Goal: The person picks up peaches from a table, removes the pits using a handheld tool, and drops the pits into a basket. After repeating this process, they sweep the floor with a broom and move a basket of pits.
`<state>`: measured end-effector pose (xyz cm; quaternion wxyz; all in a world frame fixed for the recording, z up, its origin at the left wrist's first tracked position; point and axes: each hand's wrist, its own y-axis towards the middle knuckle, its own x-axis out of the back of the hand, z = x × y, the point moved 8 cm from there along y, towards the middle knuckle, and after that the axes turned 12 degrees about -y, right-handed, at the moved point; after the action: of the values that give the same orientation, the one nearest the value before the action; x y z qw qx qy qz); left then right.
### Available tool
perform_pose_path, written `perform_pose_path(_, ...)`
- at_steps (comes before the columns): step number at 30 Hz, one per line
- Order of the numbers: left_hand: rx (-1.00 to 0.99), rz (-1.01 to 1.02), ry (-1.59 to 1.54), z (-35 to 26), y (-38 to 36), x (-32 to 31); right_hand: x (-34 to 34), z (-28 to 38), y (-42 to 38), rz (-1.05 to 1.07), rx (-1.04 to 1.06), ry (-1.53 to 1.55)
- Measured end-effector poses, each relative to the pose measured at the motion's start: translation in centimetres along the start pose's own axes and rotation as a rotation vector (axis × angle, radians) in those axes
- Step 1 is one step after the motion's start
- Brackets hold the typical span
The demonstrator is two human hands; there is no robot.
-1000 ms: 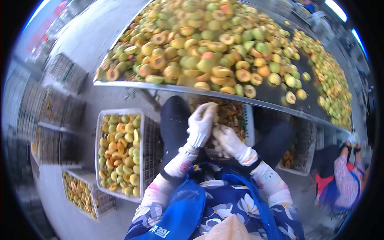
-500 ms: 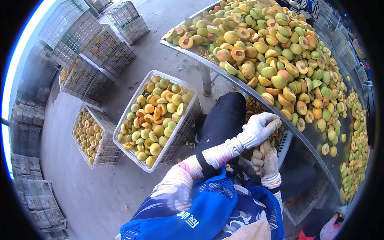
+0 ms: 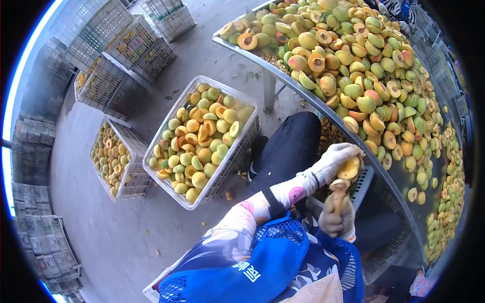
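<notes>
Left hand (image 3: 334, 156) holds fruit half (image 3: 348, 170), cut face newly visible, apparently opened; right hand (image 3: 335, 216) curled, contents unclear.

From the wearer's head, one wide, round-edged view looks forward and steeply down over the blue garment (image 3: 237, 278) at six o'clock, fairly near the left hand (image 3: 331, 159) at three and right hand (image 3: 336, 216) at four.

Two hands (image 3: 336, 159) (image 3: 337, 214), one held fruit half (image 3: 348, 169) — one table (image 3: 401, 178), two unstacked, fruit-filled crates (image 3: 230, 168) (image 3: 136, 169).
</notes>
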<state>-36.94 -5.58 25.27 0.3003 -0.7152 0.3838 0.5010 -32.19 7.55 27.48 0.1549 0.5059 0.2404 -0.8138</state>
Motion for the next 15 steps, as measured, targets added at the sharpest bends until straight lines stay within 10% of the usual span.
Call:
perform_pose_path(5,-0.32,-0.423,0.638,-10.2,-3.5,2.6,6.9,5.2,-1.8,-0.688,0.282,-0.59)
perform_pose_path(7,-0.914,-0.44,1.766,-18.0,-10.0,0.8,11.0,7.0,-5.2,-1.132,0.033,-1.732)
perform_pose_path(8,-0.811,-0.609,1.936,-20.8,-12.5,3.0,12.5,6.2,-6.4,-1.195,0.058,-2.427)
perform_pose_path(10,-0.819,-1.01,1.54,-25.9,-19.0,12.9,16.1,6.2,-9.1,-1.388,0.054,-1.734)
perform_pose_path(12,-0.414,-0.937,2.431,-25.6,-20.3,17.4,14.1,6.6,-8.5,-1.496,-0.194,-2.05)
perform_pose_path(13,0.04,-0.241,2.827,-22.7,-21.7,25.4,12.0,7.3,-8.4,-1.522,0.292,-2.054)
perform_pose_path(15,-0.205,-0.602,2.529,-23.8,-23.3,25.9,11.3,7.7,-8.3,-1.584,0.498,-1.99)
